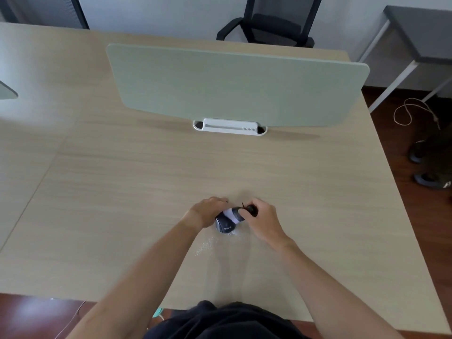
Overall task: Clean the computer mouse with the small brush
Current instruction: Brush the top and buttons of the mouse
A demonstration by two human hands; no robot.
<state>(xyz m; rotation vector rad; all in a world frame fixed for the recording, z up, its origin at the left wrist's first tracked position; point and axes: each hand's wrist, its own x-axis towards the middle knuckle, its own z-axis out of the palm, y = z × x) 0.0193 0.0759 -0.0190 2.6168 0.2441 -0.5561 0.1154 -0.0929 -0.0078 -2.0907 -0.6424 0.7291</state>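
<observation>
A dark computer mouse (224,225) with white lettering rests on the wooden desk (146,179) near its front middle. My left hand (208,211) grips the mouse from the left side. My right hand (261,220) holds a small brush (252,209) with a black handle, and its pale bristles (232,214) lie across the top of the mouse. White dust specks (206,245) lie scattered on the desk just in front and to the left of the mouse.
A pale green divider panel (234,86) stands across the desk on a white clamp base (230,126). A black office chair (271,23) is behind the desk. A grey side table (415,37), a cord (411,113) and dark shoes (425,167) are at the right.
</observation>
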